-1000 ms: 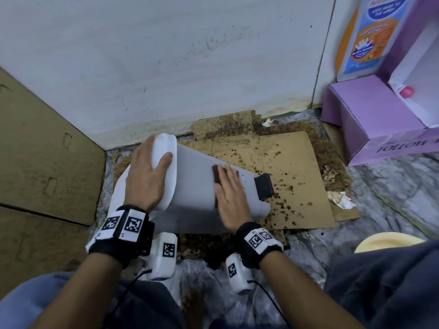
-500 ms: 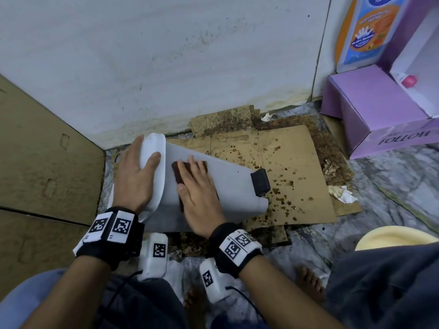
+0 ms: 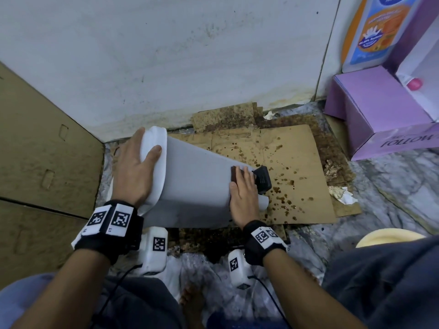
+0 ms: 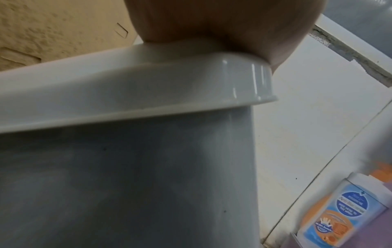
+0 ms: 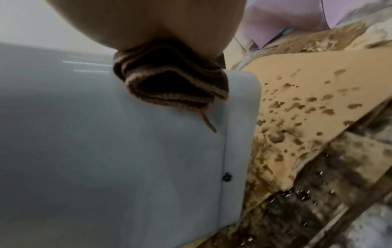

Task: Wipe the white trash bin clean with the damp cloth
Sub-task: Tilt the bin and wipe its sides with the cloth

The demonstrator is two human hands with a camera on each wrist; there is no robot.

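Head view: the white plastic trash bin point(image 3: 194, 184) is laid on its side on a stained sheet of brown cardboard point(image 3: 292, 167) against the pale wall point(image 3: 190, 55), lid end to the left, black foot pedal point(image 3: 262, 179) at the base end. The left hand point(image 3: 135, 169) is spread flat over the lid rim, fingers straight, thumb laid across the rim, so the bin is steadied. The right hand point(image 3: 242, 194) is pressed flat, fingers straight, on the folded dark brown damp cloth point(image 3: 235, 175) near the base, just beside the pedal. A purple carton point(image 3: 370, 115) is seen to the right.

Left wrist view: only the heel of the palm is seen resting on the glossy rim; the fingers are hidden.

Right wrist view: the cloth is seen bunched under the palm, at the bin's bottom seam; a loose thread hangs down.

Step judged: the upper side wall is being wiped, at the base end of a stroke. Next, the cloth likely needs drawing back toward the lid, or the bin needs rolling so an unwiped face is exposed.
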